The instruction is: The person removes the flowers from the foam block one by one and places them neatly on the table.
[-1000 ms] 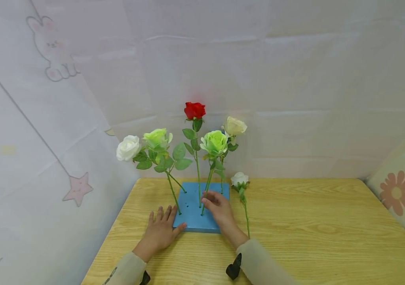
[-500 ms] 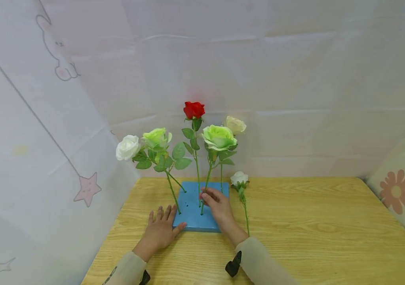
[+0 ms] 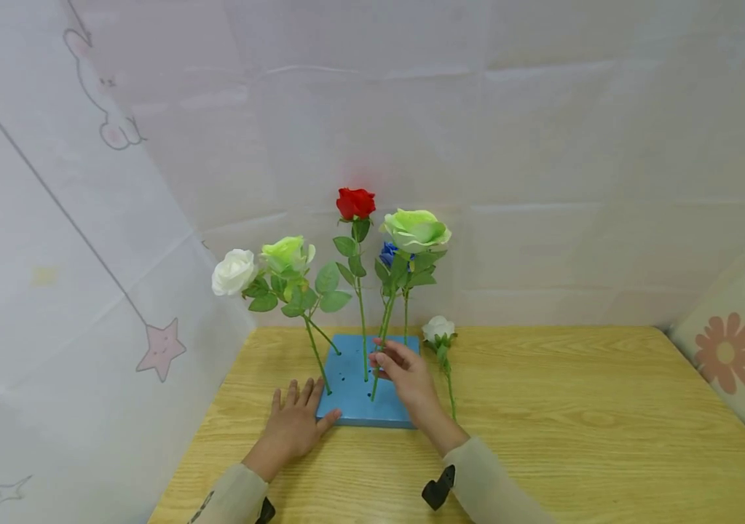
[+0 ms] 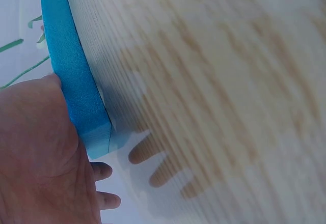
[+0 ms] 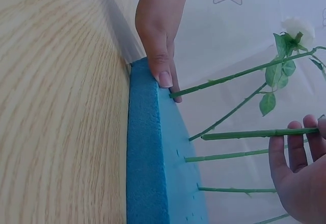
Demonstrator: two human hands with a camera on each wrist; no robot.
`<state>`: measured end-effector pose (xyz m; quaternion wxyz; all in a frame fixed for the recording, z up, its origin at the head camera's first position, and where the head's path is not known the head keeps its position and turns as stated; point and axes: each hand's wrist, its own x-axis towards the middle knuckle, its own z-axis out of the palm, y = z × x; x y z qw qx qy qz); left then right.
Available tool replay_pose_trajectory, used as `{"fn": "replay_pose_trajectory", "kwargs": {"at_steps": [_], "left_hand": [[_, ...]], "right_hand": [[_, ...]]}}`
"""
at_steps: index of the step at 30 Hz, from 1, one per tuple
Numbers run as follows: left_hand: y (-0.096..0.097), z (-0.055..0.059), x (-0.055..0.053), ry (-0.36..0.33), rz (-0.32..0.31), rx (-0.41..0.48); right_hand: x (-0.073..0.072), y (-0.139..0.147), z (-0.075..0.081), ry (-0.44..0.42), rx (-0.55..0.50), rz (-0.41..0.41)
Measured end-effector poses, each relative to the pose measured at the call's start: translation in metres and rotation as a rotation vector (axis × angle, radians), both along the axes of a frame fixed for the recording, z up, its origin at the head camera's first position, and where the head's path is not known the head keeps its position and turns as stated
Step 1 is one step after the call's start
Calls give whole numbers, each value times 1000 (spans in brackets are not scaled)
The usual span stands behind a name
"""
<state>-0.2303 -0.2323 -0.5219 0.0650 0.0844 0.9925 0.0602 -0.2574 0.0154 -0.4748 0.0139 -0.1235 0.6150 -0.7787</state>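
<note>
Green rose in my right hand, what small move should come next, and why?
Perhaps ease the green rose rightward, away from the red rose standing close by: your right hand grips its stem, whose lower end looks clear of the block.

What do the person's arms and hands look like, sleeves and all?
The left hand and right hand are ungloved. The left sleeve is pale beige with a dark marking; the right sleeve matches in colour. A black piece shows beside each.

An indoor booth: cartoon-printed sheets [image 3: 84, 218] wall in a wooden table [image 3: 575, 415].
</note>
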Motion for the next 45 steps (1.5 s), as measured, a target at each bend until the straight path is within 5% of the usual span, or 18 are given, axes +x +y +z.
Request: {"fn": "replay_pose_trajectory", "kwargs": {"at_steps": [34,45], "left_hand": [[-4,-12,-4,28,-19,7],[-2,-6,-2,15,-16,10]], "right_hand": [[20,55,0,-24,102,4],[27,75,-2,-33,135,-4]]}}
